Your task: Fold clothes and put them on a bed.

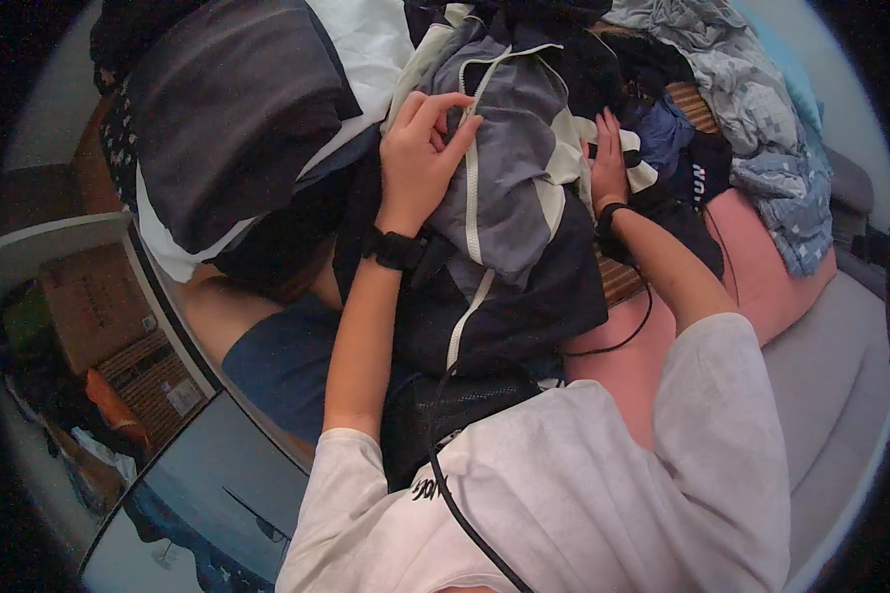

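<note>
A gray, black and cream jacket (508,148) with a pale zipper (472,193) lies spread before me over my lap. My left hand (426,152) is over its upper left part, thumb and index finger nearly meeting at the zipper; whether they pinch it I cannot tell. My right hand (607,159) rests at the jacket's right edge, fingers stretched upward, beside a cream and black part of the fabric. The underside of this hand is hidden. Each wrist has a black band, and a black cable (437,445) runs down over my white T-shirt.
Dark folded clothing (230,118) is heaped on the left over white cloth (367,52). Blue and black garments (664,130), patterned gray fabric (742,67) and a woven mat (693,106) are at the right. A pink cover (771,259) lies by a gray sofa seat (823,356). Cardboard boxes (93,296) stand lower left.
</note>
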Demonstrator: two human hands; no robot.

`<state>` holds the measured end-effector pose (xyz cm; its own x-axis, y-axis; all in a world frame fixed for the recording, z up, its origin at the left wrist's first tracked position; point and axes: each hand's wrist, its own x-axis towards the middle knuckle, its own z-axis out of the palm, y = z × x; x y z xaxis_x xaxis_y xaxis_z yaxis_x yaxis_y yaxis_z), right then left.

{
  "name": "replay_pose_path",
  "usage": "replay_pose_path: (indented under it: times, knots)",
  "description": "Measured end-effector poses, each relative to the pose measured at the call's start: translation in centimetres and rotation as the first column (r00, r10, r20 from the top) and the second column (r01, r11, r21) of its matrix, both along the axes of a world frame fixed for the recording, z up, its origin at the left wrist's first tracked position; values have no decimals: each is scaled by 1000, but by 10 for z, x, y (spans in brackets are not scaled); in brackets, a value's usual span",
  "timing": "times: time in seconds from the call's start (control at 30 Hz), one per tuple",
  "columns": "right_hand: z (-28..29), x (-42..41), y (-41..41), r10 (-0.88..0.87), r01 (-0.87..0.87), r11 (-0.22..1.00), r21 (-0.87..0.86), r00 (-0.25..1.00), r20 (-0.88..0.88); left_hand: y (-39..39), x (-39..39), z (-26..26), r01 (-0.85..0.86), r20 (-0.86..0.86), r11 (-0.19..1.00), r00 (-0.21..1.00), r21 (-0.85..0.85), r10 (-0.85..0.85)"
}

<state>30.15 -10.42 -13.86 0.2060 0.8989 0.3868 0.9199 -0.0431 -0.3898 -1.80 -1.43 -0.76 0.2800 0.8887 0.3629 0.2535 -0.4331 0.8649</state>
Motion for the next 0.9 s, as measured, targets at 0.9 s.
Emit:
replay_pose_path:
  times: [0.9]
  knots:
    - [0, 3, 0, -11, 11, 999, -44, 1000, -7, 2, 6, 6, -80, -80, 997, 994, -18, 79]
